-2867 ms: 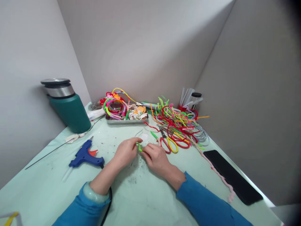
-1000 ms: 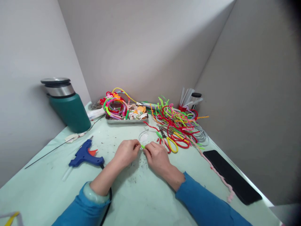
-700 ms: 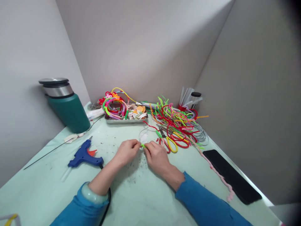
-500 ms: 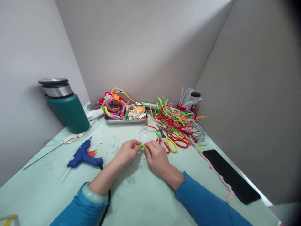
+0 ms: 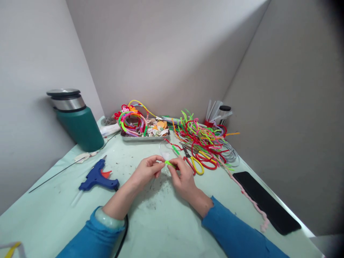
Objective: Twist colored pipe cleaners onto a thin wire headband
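My left hand [image 5: 149, 171] and my right hand [image 5: 183, 179] meet above the middle of the table. Between their fingertips is a short bit of bright green pipe cleaner [image 5: 168, 163], pinched from both sides. A thin pale curved wire [image 5: 160, 145] arcs up behind the fingers and seems joined to it, though the fingers hide the join. Just beyond my right hand lie a twisted red pipe cleaner [image 5: 174, 144] and a green wrapped piece [image 5: 176, 150]. Scissors with yellow and red handles [image 5: 198, 166] rest close to my right knuckles.
A blue glue gun [image 5: 98, 177] lies left, its black cord passing under my left forearm. Behind it stands a green bottle [image 5: 80, 129]. At the back are a metal tray [image 5: 145, 138] with colourful hoops and scraps, and a pipe cleaner heap [image 5: 201, 136]. A black phone-like slab [image 5: 266, 202] lies right.
Both hands have shifted slightly right with the green pipe cleaner, whose visible bit looks longer now. My left fingers have loosened a little, and the curved wire has turned.
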Motion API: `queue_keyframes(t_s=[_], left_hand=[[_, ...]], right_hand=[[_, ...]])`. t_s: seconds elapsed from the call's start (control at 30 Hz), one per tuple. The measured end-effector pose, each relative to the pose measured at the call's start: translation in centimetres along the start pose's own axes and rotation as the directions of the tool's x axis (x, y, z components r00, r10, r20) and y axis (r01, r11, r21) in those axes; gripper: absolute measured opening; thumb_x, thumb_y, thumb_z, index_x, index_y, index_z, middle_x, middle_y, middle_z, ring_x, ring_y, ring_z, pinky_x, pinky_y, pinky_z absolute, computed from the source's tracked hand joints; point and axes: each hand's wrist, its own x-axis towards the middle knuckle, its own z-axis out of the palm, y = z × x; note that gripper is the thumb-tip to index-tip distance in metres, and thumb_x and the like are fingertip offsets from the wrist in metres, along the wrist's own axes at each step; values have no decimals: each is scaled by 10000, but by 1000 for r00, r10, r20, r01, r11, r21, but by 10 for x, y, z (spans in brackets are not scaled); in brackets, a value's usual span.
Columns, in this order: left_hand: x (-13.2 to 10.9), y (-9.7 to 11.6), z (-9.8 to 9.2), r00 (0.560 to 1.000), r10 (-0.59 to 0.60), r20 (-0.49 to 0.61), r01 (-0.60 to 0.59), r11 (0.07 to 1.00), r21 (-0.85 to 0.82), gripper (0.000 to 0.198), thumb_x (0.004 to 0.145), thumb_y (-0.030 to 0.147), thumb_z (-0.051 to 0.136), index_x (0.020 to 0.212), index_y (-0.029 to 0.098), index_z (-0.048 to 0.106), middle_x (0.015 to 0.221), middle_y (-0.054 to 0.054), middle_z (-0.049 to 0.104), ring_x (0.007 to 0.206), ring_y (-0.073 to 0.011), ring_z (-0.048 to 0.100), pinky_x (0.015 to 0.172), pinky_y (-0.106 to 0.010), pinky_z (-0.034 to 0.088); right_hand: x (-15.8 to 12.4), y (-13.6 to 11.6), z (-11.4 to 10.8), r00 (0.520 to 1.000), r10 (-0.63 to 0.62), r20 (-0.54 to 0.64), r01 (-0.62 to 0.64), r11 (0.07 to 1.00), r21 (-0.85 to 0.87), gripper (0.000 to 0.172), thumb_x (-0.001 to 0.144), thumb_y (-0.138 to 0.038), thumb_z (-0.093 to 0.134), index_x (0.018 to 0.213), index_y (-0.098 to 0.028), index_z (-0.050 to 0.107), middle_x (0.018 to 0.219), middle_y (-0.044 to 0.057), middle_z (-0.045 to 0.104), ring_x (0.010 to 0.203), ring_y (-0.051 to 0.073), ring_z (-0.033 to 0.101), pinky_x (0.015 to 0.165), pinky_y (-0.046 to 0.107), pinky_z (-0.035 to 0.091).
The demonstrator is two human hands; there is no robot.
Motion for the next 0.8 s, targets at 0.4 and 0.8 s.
queue_keyframes(t_s=[0.4, 0.8], left_hand=[[8, -7, -7, 982, 185, -35, -172, 957, 234, 130, 704, 277, 578, 720, 151, 605, 546, 36, 552, 487, -80, 454, 498, -193, 344], [6, -9, -9, 844, 532, -71, -311, 593, 743, 96, 736, 214, 568, 732, 187, 660, 770, -33, 602, 829, -175, 526, 761, -282, 388]], right_hand=[[2, 3, 1, 993, 32, 117, -35, 999, 23, 138, 880, -204, 404, 837, -200, 535, 768, 36, 561, 739, 171, 513, 703, 294, 397], [3, 6, 3, 986, 54, 156, -59, 998, 32, 151, 884, -208, 410, 837, -186, 552, 779, 38, 574, 736, 164, 510, 696, 280, 380]])
